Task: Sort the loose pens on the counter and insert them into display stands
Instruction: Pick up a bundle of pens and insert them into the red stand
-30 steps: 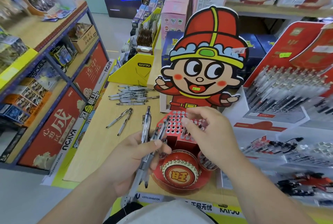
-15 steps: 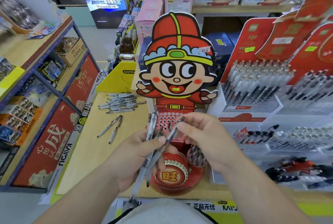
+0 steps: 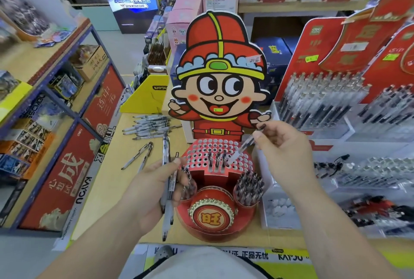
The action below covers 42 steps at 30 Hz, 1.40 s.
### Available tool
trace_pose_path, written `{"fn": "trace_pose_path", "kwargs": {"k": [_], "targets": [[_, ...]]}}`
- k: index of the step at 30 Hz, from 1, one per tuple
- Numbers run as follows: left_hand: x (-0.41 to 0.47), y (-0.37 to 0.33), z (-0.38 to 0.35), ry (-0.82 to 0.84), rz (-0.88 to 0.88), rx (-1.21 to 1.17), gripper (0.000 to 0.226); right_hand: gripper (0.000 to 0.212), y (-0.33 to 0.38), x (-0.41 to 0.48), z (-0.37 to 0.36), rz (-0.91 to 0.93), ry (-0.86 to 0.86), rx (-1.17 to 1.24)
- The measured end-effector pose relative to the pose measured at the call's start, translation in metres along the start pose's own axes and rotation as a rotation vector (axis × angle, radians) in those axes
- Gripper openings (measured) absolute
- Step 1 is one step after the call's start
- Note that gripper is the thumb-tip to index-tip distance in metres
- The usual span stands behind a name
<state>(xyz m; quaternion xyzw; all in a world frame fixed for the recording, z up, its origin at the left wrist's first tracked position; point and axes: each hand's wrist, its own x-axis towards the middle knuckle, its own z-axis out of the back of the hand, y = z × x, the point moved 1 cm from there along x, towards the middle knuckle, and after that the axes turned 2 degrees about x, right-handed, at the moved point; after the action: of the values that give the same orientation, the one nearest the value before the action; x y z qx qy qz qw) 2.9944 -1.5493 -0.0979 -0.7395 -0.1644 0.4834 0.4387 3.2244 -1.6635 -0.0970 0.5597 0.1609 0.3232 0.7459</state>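
Pulled clear of the bundle since half a second ago, one pen (image 3: 243,147) now slants down over the stand with its tip among the holes, just right of centre in the frame. The right hand (image 3: 284,153) has its grip clamped on the pen's upper end, pinched between thumb and fingertips, and the barrel leans down and to the left from there. At lower left of centre, the left hand (image 3: 154,186) has its grip closed round a small bundle of pens (image 3: 167,180), held roughly upright beside the stand.

The step in hand looks like seating this single pen in the holed top (image 3: 197,146) of the red display stand. Three pens (image 3: 217,160) already stand there, just left of the tip, and most other holes are bare. Whether the tip has entered a hole cannot be told.

The next move probably calls for tipping the pen upright and pushing it straight down into a free hole, without knocking its neighbours. After that, another pen would come from the left grip.

Further out, loose pens (image 3: 150,127) lie in a pile on the surface (image 3: 107,180) at middle left, with a pair (image 3: 140,155) nearer the stand, so much of the sorting seems to remain.
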Motion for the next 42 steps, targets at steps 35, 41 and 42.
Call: {"fn": "trace_pose_path", "kwargs": {"k": [35,41,42], "targets": [[0.008,0.008,0.005,0.001,-0.017,-0.050,0.011,0.012,-0.033,-0.003,-0.037,0.097,0.246,-0.266],[0.007,0.009,0.005,0.015,-0.017,-0.058,0.009,0.013,-0.036,-0.003,-0.039,0.101,0.242,-0.289],[0.007,0.009,0.005,0.016,-0.016,-0.059,0.009,0.012,-0.036,-0.002,-0.038,0.096,0.242,-0.286]]}}
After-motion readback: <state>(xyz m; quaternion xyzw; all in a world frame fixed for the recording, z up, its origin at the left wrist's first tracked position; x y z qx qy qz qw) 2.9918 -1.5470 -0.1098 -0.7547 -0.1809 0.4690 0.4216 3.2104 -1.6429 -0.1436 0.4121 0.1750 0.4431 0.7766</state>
